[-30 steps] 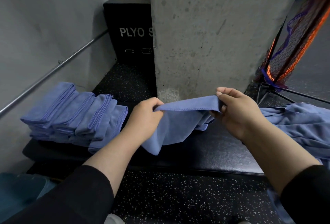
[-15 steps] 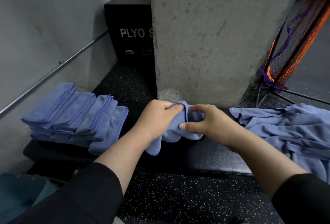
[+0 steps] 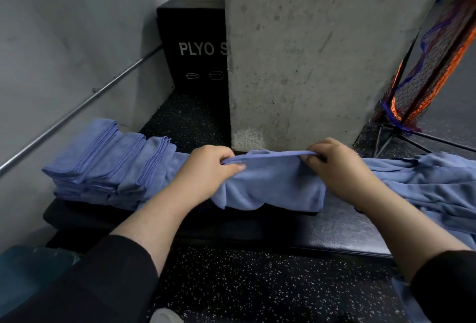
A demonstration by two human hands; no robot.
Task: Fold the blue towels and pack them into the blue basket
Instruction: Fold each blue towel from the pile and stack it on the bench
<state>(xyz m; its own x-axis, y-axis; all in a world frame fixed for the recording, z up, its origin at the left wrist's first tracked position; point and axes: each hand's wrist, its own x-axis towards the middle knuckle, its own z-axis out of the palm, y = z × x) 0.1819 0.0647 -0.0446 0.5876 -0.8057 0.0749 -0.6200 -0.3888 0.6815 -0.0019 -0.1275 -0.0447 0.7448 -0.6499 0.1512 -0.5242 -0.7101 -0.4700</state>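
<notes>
A blue towel (image 3: 270,183) hangs folded over the black padded bench (image 3: 342,230), stretched between my hands. My left hand (image 3: 208,170) pinches its upper left edge. My right hand (image 3: 334,165) pinches the upper right edge. Several folded blue towels (image 3: 108,160) lie in an overlapping stack on the left end of the bench. A loose heap of unfolded blue towels (image 3: 432,183) lies on the right end. At the bottom left corner a dark teal shape, perhaps the blue basket (image 3: 23,273), shows partly behind my sleeve.
A concrete pillar (image 3: 309,52) rises right behind the bench. A black plyo box (image 3: 193,47) stands behind it on the left, with a metal rail (image 3: 77,109) along the wall. An orange and blue net on a stand (image 3: 425,70) is at the right. The floor is speckled black rubber (image 3: 257,284).
My hands came together with the towel half a second ago, then spread apart again. The towel is now narrower and doubled, stretched out between them over the bench.
</notes>
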